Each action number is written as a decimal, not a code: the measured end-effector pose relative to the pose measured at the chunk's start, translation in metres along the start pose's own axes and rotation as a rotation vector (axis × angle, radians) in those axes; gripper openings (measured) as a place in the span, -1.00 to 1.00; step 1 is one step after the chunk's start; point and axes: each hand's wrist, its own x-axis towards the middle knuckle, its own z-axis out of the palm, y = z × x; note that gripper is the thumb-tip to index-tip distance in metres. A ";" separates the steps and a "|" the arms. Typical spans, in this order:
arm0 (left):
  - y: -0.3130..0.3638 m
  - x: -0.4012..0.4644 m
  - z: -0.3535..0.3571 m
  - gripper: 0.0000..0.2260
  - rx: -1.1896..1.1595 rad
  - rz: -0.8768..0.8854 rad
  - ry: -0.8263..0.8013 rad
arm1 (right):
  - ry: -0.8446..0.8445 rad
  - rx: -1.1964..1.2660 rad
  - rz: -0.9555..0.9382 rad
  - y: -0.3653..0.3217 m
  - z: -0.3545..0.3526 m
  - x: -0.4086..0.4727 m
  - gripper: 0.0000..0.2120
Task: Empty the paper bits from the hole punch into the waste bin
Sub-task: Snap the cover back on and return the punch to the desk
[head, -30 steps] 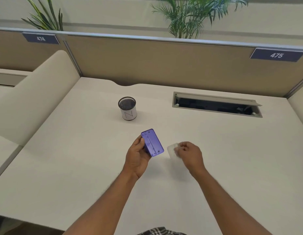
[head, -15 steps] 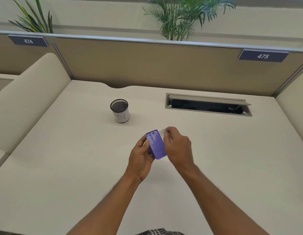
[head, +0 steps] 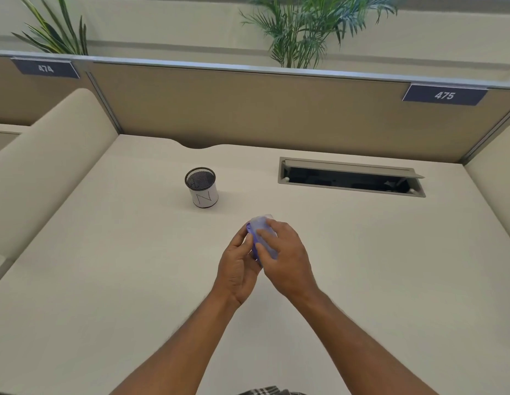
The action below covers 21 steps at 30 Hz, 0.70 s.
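A purple hole punch (head: 252, 238) is held above the desk's middle, gripped from the left by my left hand (head: 238, 263). Its translucent tray cover (head: 263, 226) lies against the punch's underside, and my right hand (head: 288, 255) presses on it with fingers and thumb. Most of the punch is hidden between the two hands. The waste bin (head: 202, 188), a small black mesh cup with a white band marked "N", stands upright on the desk, behind and to the left of the hands. I cannot see any paper bits.
The beige desk (head: 105, 266) is bounded by a tan partition (head: 248, 109) at the back and curved dividers on both sides. An open cable slot (head: 350, 178) is sunk into the desk at the back right. Plants rise behind the partition.
My right hand brought the translucent cover from the desk's right side over to the punch and now holds it flat against the underside. The left hand kept hold of the punch.
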 end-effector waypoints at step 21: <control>0.008 0.009 0.007 -0.65 0.101 -0.016 0.128 | -0.103 0.093 -0.014 0.006 -0.009 -0.005 -0.63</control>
